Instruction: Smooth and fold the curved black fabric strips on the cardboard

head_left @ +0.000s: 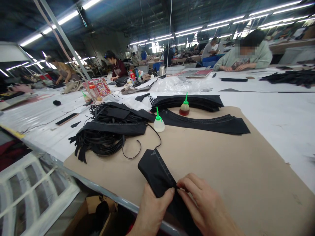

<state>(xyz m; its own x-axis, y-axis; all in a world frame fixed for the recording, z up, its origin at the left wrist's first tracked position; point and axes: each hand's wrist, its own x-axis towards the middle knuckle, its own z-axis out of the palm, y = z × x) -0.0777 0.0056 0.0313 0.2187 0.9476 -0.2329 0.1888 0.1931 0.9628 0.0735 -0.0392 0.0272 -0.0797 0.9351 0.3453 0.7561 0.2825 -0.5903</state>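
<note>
A long black fabric piece (157, 172) with pale marks along one edge lies at the table's front edge, its lower end running down out of view. My left hand (155, 209) is closed on it from the left, thumb on top. Across from it, my right hand (201, 200) pinches the marked edge of the same piece, fingertips close to the left thumb. Whatever fine detail sits between the fingertips is hidden. Beyond lie a bundle of black strips (98, 142) and a flat curved black piece (209, 123).
Two green-tipped squeeze bottles, one with clear liquid (159, 125) and one with reddish liquid (184, 108), stand on the brown paper (221, 164). Behind is a stack of curved black pieces (189, 102). A person (246, 52) works across the table. A cardboard box (83, 216) sits below the edge.
</note>
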